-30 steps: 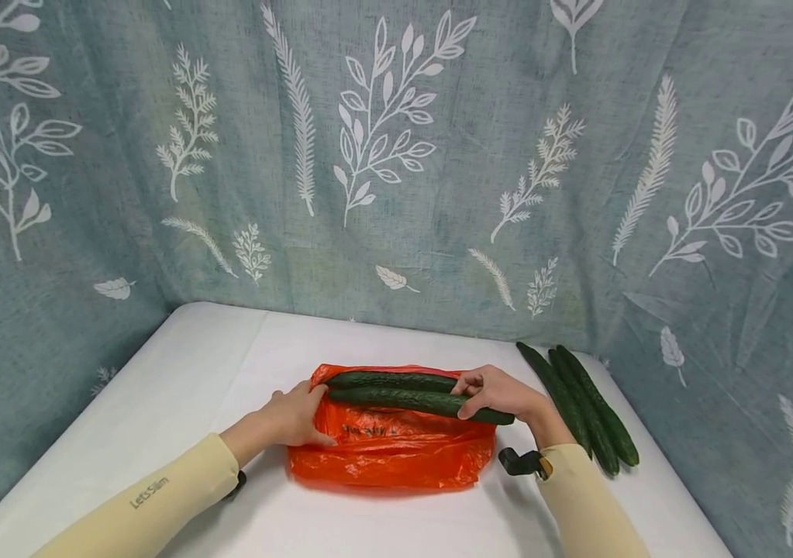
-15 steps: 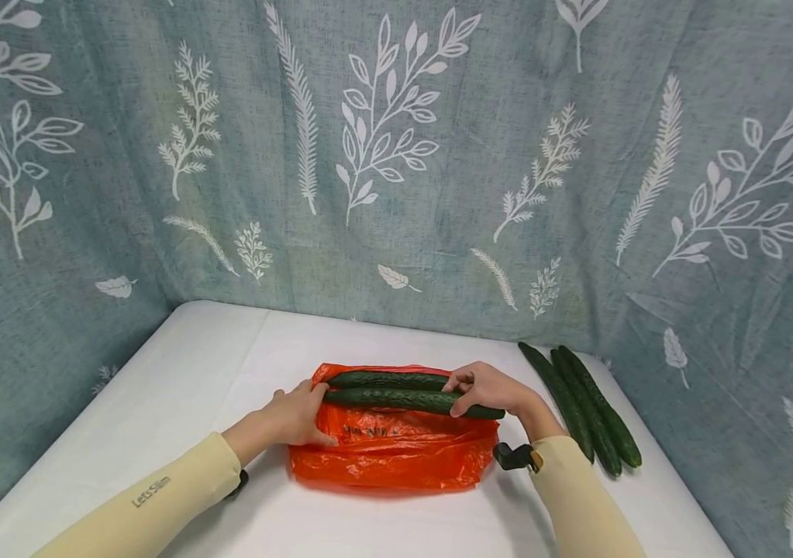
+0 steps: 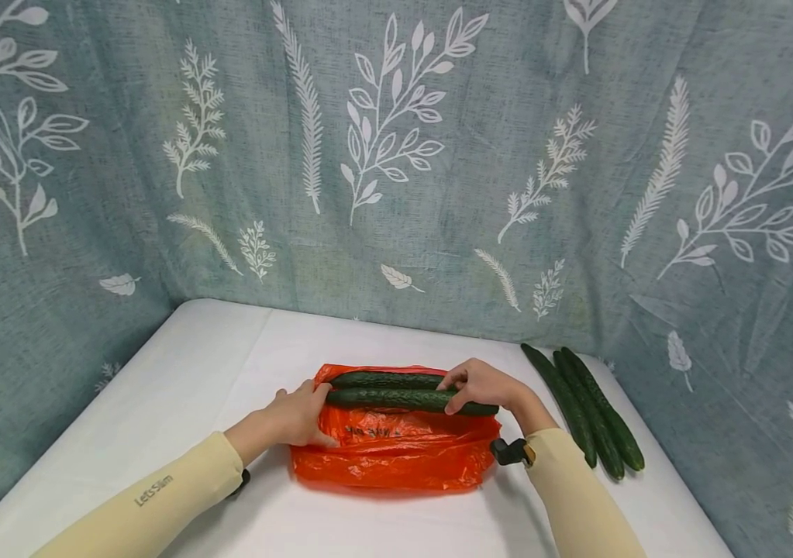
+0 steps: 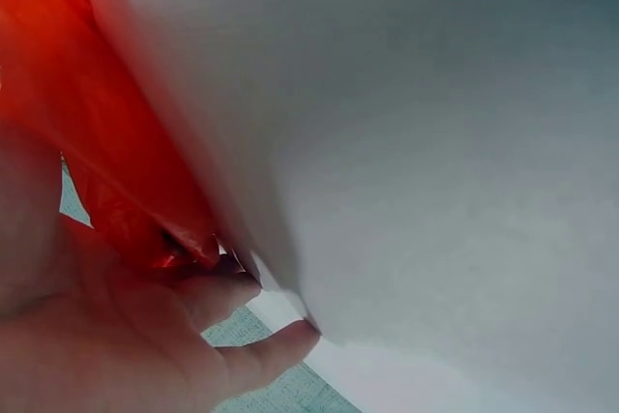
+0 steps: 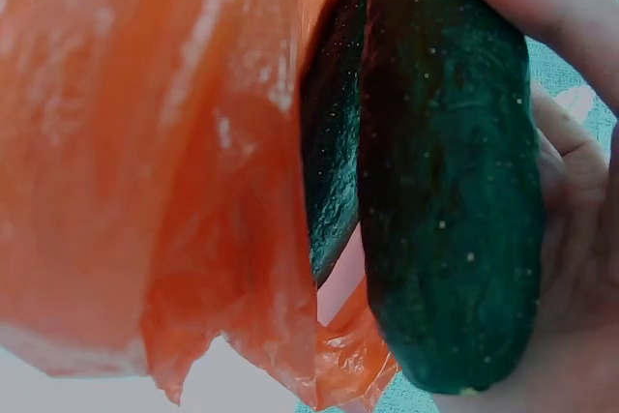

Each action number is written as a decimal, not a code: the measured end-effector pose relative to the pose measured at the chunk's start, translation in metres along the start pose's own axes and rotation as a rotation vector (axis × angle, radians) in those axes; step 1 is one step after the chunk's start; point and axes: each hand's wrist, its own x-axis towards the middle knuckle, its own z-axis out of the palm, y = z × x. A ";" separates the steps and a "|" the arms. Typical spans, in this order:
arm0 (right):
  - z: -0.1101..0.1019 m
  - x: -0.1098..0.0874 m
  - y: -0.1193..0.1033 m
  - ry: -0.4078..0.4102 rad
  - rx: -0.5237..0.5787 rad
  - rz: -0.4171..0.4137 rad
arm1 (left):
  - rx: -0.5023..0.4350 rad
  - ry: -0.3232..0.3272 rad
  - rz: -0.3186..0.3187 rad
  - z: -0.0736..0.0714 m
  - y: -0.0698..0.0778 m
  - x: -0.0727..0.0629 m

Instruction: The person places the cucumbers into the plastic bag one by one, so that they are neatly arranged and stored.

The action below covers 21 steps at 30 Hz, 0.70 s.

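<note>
A red plastic bag (image 3: 396,457) lies on the white table with its mouth spread wide. My left hand (image 3: 294,415) holds the bag's left end, thumb and fingers apart at its edge; two of its fingertips rest by the table in the left wrist view. My right hand (image 3: 483,385) grips the right end of a long dark green cucumber (image 3: 389,398), thumb on the near side. This cucumber lies across the bag's mouth, its left end by my left fingers. Behind it, a second cucumber (image 3: 382,380) lies in the bag, its right end hidden by my right hand.
Several more cucumbers (image 3: 580,403) lie side by side at the table's right edge, beyond my right forearm. A grey-green curtain (image 3: 438,232) with white leaf prints closes off the back and sides. White table (image 3: 229,372) surface extends to the left of the bag.
My right hand has moved left with the near cucumber, whose right end now lies lower and further into the bag's mouth. My left hand keeps its place at the bag.
</note>
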 end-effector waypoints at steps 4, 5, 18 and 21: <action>-0.001 0.002 -0.001 -0.008 -0.010 -0.011 | 0.007 0.001 0.001 0.000 0.000 0.000; 0.000 0.002 -0.001 -0.008 -0.017 -0.014 | 0.007 0.000 0.001 0.000 0.000 0.000; 0.010 0.003 0.006 0.019 -0.115 0.008 | 0.016 -0.006 0.009 0.000 0.000 -0.001; 0.013 0.004 0.007 0.028 -0.144 0.024 | 0.022 -0.003 0.012 0.000 0.000 0.000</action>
